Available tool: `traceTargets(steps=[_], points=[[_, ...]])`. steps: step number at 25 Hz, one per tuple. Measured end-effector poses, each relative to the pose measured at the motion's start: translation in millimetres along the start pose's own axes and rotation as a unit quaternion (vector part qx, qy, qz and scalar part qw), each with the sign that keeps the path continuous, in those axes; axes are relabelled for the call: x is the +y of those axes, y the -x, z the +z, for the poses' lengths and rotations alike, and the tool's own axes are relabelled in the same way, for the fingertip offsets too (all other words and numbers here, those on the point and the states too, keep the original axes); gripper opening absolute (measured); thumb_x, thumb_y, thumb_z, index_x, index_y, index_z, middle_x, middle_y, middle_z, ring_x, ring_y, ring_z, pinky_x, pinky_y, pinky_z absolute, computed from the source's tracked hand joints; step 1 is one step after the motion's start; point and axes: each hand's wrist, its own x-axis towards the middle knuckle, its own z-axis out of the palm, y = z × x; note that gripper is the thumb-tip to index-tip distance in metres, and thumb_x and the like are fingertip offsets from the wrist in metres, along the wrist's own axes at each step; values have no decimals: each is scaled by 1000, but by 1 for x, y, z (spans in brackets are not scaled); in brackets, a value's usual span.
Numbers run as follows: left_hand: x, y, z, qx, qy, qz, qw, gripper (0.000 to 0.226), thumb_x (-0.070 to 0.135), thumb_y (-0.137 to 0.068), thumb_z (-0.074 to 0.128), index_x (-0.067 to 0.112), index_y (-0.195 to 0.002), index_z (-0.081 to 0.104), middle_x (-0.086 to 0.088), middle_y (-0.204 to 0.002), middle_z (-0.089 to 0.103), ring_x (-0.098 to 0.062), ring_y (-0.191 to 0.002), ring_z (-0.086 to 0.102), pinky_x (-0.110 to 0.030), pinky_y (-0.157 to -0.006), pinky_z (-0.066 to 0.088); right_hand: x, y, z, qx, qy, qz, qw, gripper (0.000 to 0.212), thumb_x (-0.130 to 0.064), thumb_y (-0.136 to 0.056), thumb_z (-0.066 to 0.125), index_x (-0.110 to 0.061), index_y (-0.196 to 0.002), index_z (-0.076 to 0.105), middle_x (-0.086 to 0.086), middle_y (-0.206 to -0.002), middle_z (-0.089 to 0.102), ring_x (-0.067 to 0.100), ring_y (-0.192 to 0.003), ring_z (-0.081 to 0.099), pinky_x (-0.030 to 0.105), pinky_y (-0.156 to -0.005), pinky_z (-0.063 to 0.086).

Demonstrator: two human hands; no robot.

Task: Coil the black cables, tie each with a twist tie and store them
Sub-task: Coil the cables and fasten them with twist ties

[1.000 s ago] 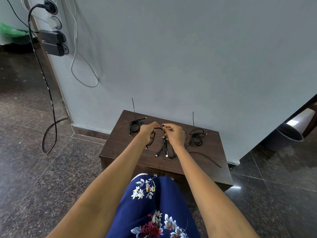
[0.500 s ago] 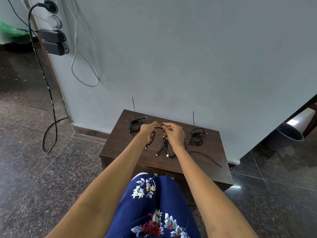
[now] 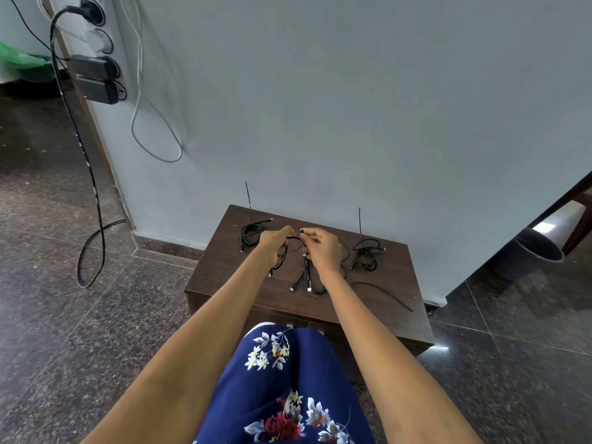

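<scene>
Head camera, looking down, forward, wide.

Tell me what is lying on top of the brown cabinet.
On the brown cabinet: a coiled cable at left, another at right, a loose black tie, and the cable both hands hold. The right hand hides part of it.

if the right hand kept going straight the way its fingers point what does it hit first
The right hand points toward the left hand, with a short stretch of black cable between them. It would likely meet the left hand's fingertips first, though depth between the hands is hard to judge from this view.
</scene>
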Motion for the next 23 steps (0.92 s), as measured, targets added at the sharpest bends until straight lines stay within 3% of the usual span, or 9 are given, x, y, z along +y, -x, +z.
traceTargets(steps=[7, 11, 14, 17, 23], points=[[-2, -1, -1, -11, 33, -8, 999, 17, 22, -88, 56, 13, -73, 54, 2, -59, 43, -7, -34, 25, -16, -36, 18, -3, 1, 5, -2, -25, 16, 1000, 17, -25, -85, 68, -18, -100, 73, 1, -91, 75, 19, -78, 71, 44, -74, 59], [-1, -1, -3, -21, 12, -10, 1000, 29, 27, -86, 61, 14, -62, 50, 3, -55, 42, -8, -37, 23, -15, -38, 15, -5, 2, 5, -11, 7, -4, 1000, 16, -27, -87, 66, -20, -100, 73, 0, -90, 75, 18, -78, 70, 44, -73, 59], [-1, -3, -4, -28, 33, -19, 999, 25, 25, -85, 60, 14, -64, 51, 4, -50, 43, -6, -28, 22, -12, -36, 14, -5, 3, 4, -3, 19, -12, 1000, 17, -27, -86, 66, -19, -100, 74, 0, -91, 75, 15, -81, 70, 38, -73, 58], [-2, -4, -6, -36, 66, -28, 997, 13, 22, -84, 58, 15, -75, 53, 2, -57, 44, -4, -25, 19, -10, -35, 13, -3, 3, 3, 1, 21, -10, 1000, 16, -27, -85, 67, -20, -99, 74, -3, -93, 75, 10, -85, 68, 28, -73, 55], [-4, -5, -5, -42, 52, -28, 997, 18, 22, -83, 60, 15, -68, 53, 2, -58, 44, -4, -25, 20, -10, -34, 14, -1, 3, 3, 5, 26, -16, 1000, 16, -26, -84, 68, -20, -98, 74, -3, -91, 75, 6, -82, 66, 25, -72, 53]])
